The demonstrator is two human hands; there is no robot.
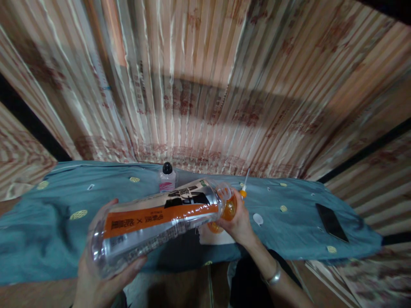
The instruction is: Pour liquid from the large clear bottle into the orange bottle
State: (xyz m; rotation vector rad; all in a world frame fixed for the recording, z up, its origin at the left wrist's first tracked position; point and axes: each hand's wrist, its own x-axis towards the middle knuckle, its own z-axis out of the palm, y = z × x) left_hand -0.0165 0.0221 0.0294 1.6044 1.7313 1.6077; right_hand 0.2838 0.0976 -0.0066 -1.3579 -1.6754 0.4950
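Observation:
A large clear plastic drink bottle [160,220] with a silver and orange label lies tilted across the middle of the view. My left hand [96,273] is wrapped round its base end. At the far end, the bottle's neck meets or overlaps a translucent orange container [229,208]. My right hand [239,222] closes round that container, and the bottle and fingers hide part of it. Whether the two openings touch, I cannot tell. Just behind my right hand is a small orange piece with a thin pale tube [247,179]. A white sheet or cloth [208,236] shows below the container.
Teal patterned fabric [61,231] covers the surface. A small clear bottle [167,182] with a black cap and pink label stands behind. To the right lie a round white disc [257,219] and a dark phone [332,222]. A striped curtain [205,94] hangs behind.

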